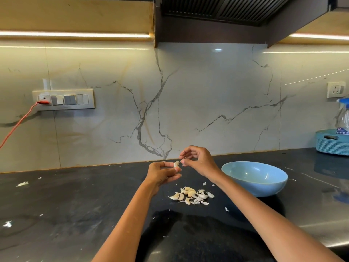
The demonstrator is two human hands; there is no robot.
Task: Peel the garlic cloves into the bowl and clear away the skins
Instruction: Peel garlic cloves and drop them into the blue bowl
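A black counter (75, 205) is holding a blue bowl (255, 178), right of a garlic pile (190, 195). The left hand (162, 173) is pinching one clove (176, 164); the right hand (198, 159), fingers curled, seems to be pinching skin. Best peeling steadily from the tip.

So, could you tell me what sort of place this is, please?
Most likely a home kitchen: a dark extractor hood over a black countertop, a marble-look backsplash with a switch panel, and garlic cloves.

spray bottle (344, 118) label too blurred to read, no other text
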